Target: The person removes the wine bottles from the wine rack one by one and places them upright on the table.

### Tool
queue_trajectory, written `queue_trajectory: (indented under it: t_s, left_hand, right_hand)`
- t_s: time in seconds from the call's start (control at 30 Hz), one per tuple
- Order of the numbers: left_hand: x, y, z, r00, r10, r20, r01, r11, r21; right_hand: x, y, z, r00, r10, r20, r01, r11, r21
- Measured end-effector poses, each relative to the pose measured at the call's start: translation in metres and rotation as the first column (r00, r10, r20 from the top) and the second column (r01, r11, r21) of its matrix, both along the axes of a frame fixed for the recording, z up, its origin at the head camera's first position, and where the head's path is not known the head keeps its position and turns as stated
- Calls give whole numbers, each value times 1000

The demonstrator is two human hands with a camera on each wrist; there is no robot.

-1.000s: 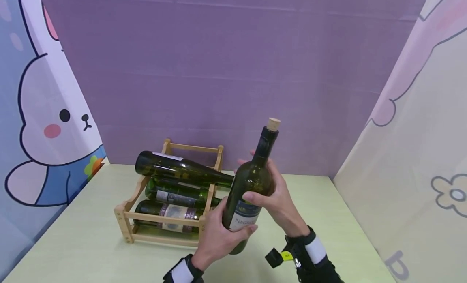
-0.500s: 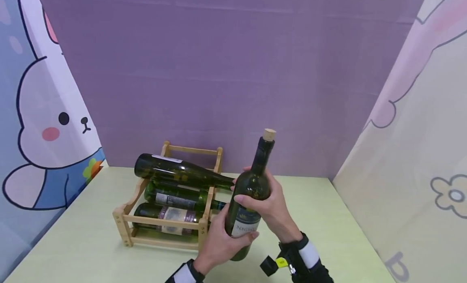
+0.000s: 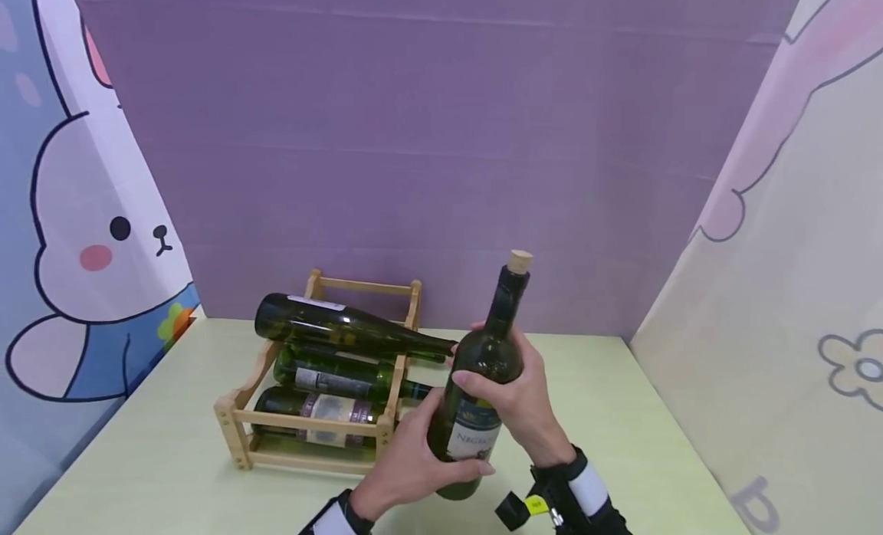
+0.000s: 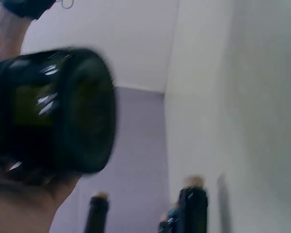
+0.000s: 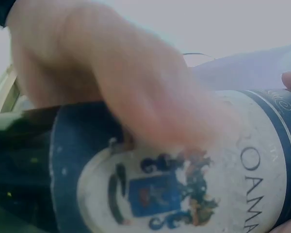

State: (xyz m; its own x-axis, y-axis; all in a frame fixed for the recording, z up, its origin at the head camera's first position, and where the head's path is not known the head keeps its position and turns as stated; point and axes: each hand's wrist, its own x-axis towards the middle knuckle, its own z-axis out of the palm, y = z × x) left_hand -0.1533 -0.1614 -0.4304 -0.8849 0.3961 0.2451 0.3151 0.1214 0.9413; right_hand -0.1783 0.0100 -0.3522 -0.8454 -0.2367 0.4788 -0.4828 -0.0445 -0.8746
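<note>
Between left grip (image 3: pixel 418 460) and right grip (image 3: pixel 522 403), both curled round it, bottle (image 3: pixel 474 426) tilted; apparently a holding step, next likely needing steady support.

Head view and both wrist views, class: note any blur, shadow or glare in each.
Head view: the cork is fairly crisp, and highlights mark the held bottle. Left wrist view: dim and blurred, with pale glare on the held bottle and a dark streak, likely a shadow, on the table. Right wrist view: the left hand is smeared, the label clearer, the background washed out.
</note>
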Motion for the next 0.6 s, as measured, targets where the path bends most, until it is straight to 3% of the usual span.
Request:
queue_trajectory:
  t_s: [0.17, 0.23, 0.3, 0.37, 0.43, 0.6]
  left_hand:
    - [5, -15, 10, 993, 15, -119, -30, 991, -128]
    - [7, -21, 13, 980, 31, -198, -63, 986, -156]
    - [7, -27, 15, 955, 61, -290, -119, 976, -184]
    - [6, -34, 17, 919, 89, -383, -183, 959, -217]
    - [3, -42, 18, 872, 125, -474, -273, 927, -257]
    - [-6, -63, 15, 739, 213, -639, -504, 804, -315]
  right_hand:
    - [-2, 7, -4, 999, -34, -29, 35, 999, 36]
    - [-2, 11, -5, 998, -41, -43, 43, 998, 45]
    - [-3, 14, -5, 997, -52, -52, 55, 997, 52]
    - [-3, 17, -4, 996, -69, -51, 72, 996, 55]
    - [-3, 20, -4, 995, -89, -46, 91, 994, 56]
    - [-3, 27, -3, 993, -113, -39, 116, 991, 72]
